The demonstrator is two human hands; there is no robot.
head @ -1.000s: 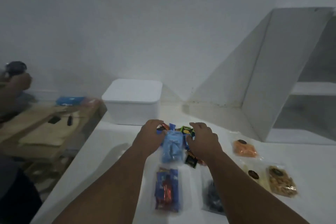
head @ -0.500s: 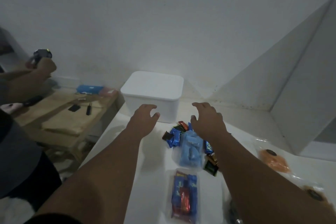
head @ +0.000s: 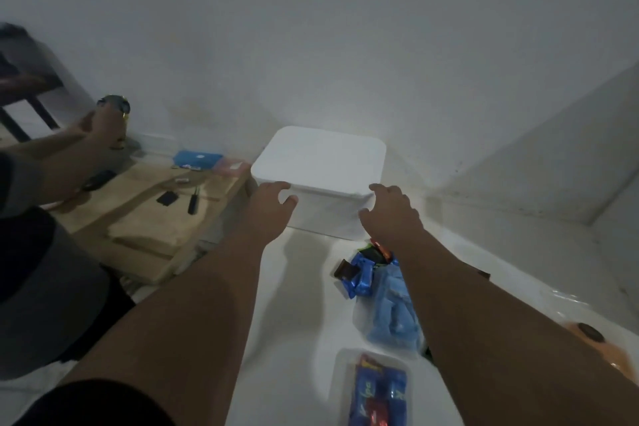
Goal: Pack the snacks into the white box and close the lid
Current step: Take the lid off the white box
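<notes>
The white box (head: 325,214) stands at the far end of the white table with its lid (head: 320,159) on. My left hand (head: 268,206) is at the box's front left corner and my right hand (head: 390,214) at its front right corner, both with fingers spread and holding nothing. I cannot tell whether they touch the box. Behind my right wrist lie small wrapped candies (head: 359,273), a clear bag of light blue snacks (head: 394,315) and a clear bag of blue and red packs (head: 377,394). An orange snack bag (head: 608,349) lies at the right edge.
A low wooden bench (head: 155,214) to the left carries a blue case (head: 197,159) and small dark tools. Another person's hand (head: 100,124) holds a can above it, their grey sleeve at far left. A white slanted panel (head: 539,156) rises on the right.
Both my hands left the snack pile and moved forward to the front corners of the white box. The view shifted left and closer to the box.
</notes>
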